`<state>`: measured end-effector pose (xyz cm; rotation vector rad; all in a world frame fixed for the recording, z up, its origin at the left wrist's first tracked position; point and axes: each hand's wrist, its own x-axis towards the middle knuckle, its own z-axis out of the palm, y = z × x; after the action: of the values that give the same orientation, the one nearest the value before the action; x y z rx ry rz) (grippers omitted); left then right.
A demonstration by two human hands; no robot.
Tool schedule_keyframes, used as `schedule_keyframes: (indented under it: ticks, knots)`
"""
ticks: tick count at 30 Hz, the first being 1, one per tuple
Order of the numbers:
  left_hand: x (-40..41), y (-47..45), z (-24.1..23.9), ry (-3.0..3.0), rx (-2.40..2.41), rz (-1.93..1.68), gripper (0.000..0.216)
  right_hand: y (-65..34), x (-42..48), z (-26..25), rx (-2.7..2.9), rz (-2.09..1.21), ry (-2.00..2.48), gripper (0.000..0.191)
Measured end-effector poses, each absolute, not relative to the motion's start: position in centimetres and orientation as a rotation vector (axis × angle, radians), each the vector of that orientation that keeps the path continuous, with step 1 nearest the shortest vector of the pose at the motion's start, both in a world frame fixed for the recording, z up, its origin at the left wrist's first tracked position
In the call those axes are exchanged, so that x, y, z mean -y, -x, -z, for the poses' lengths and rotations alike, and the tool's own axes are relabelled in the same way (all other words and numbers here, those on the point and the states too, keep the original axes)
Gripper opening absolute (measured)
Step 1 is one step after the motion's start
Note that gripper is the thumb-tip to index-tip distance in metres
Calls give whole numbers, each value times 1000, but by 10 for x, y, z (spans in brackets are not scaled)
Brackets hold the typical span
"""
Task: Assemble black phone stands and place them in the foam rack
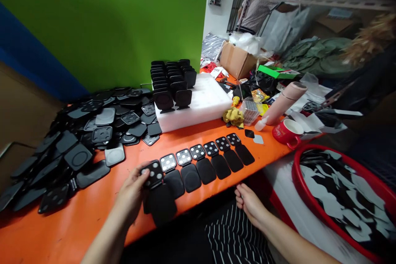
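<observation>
My left hand (133,189) grips a black hinged folding piece (154,173) by its square end, which carries light round dots. The thumb lies on the dotted face, and a rounded flap hangs open below it over the table edge. To its right, several similar pieces (206,170) lie opened in a row, dotted squares away from me and plain flaps towards me. Some dotted squares look pale, others black. My right hand (249,202) is by the table's front edge, over my lap, with its fingers closed together. Whatever is between those fingers, if anything, is hidden.
Black pieces (102,115) are heaped at the left. A white foam block (192,117) bears upright black pieces. On the right are a red mug (283,134), a pink bottle (284,101) and a red basin (297,173) of black and white scraps. A person (256,12) stands behind.
</observation>
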<state>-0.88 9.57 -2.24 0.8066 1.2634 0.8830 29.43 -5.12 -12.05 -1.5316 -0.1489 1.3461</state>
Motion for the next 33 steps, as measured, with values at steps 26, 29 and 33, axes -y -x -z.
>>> schedule_keyframes:
  ticks: [26, 29, 33]
  knots:
    - [-80, 11, 55, -2382, -1643, -890, 29, -416, -80, 42, 151, -689, 1325, 19]
    - [-51, -19, 68, -2459, -1317, -846, 26, -444, -96, 38, 125, -709, 1333, 31]
    - [-31, -59, 74, -2593, -954, -709, 33, -460, -112, 36, 156, -813, 1348, 33]
